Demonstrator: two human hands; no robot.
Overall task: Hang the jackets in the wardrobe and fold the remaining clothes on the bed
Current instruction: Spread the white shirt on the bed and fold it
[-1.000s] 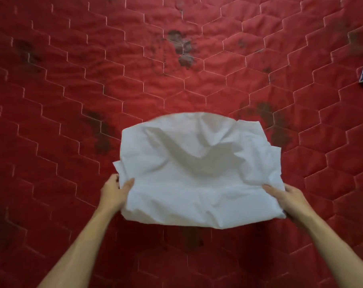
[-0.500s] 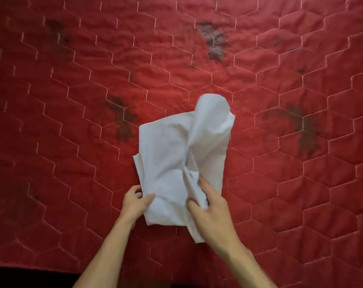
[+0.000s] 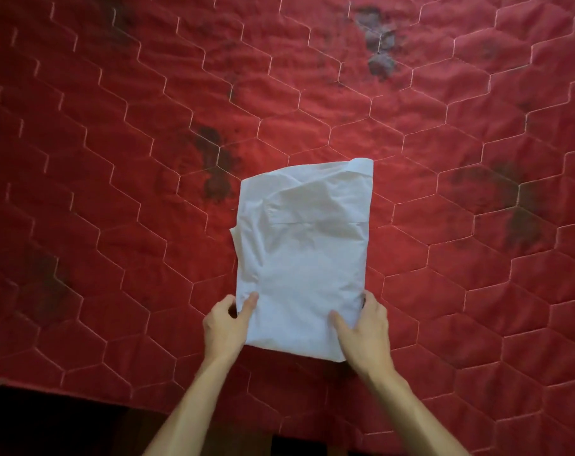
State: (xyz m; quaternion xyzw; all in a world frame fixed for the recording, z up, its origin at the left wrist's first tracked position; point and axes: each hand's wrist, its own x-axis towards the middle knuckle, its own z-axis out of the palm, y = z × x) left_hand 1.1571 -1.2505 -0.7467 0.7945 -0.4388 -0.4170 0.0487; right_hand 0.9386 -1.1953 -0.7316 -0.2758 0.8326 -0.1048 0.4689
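1. Bedcover (image 3: 115, 209) in red, quilted with pale hexagon stitching, is lying under both hands and filling nearly the whole view.
2. Dark stains are marking it. One cluster (image 3: 218, 166) is sitting ahead of the left hand (image 3: 225, 327), just off the far left corner of the cloth that hand is holding. Another (image 3: 380, 37) is lying far ahead of the right hand (image 3: 366, 334), and a third (image 3: 513, 209) is showing ahead and well out to that hand's right. A fainter patch (image 3: 54, 284) is spreading well out to the left hand's left.
3. A white garment (image 3: 304, 258), folded into a rough rectangle, is lying flat on the bedcover between the two hands and reaching away from them. Its far right corner is curling up slightly.
4. The left hand is pinching the garment's near left corner, with the thumb on top and the fingers curled under the edge. The right hand is gripping the near right corner, with the thumb pressing flat on the cloth and the fingers wrapping round the side edge.
5. Only flat quilt is bordering the garment ahead of the fingertips and outward from each hand.
6. The bed's near edge (image 3: 82, 394) is running behind the wrists and under the forearms, with a dark shadowed gap (image 3: 65, 429) lying past it. Ahead and to the right, the quilt is running on out of view.
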